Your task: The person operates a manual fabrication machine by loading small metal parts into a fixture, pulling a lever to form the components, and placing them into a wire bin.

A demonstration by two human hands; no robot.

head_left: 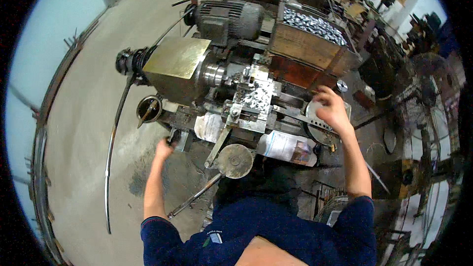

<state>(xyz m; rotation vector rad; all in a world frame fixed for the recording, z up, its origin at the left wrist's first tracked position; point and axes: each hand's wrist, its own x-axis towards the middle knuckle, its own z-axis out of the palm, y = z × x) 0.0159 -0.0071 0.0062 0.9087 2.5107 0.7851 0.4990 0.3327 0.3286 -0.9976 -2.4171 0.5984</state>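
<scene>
My left hand (165,148) is closed around a small dark lever handle (172,137) at the left front of a greasy metal lathe. Just above that handle is a black-rimmed handwheel (149,110). My right hand (332,110) is raised over a round metal plate (315,125) at the lathe's right side. Its fingers are loosely bent and apart, slightly blurred, with nothing visible between them. Between my hands lies the tool slide (253,101), strewn with shiny metal chips. A bright cylindrical chuck (214,75) sticks out of the headstock under a brass-coloured cover sheet (177,58).
A wooden bin (303,44) holds many small shiny metal parts (315,27) behind the slide. An electric motor (229,19) sits at the back. Close to my body are a round-ended lever (235,161) and a printed sack (288,148). A long bar (114,138) slants at left.
</scene>
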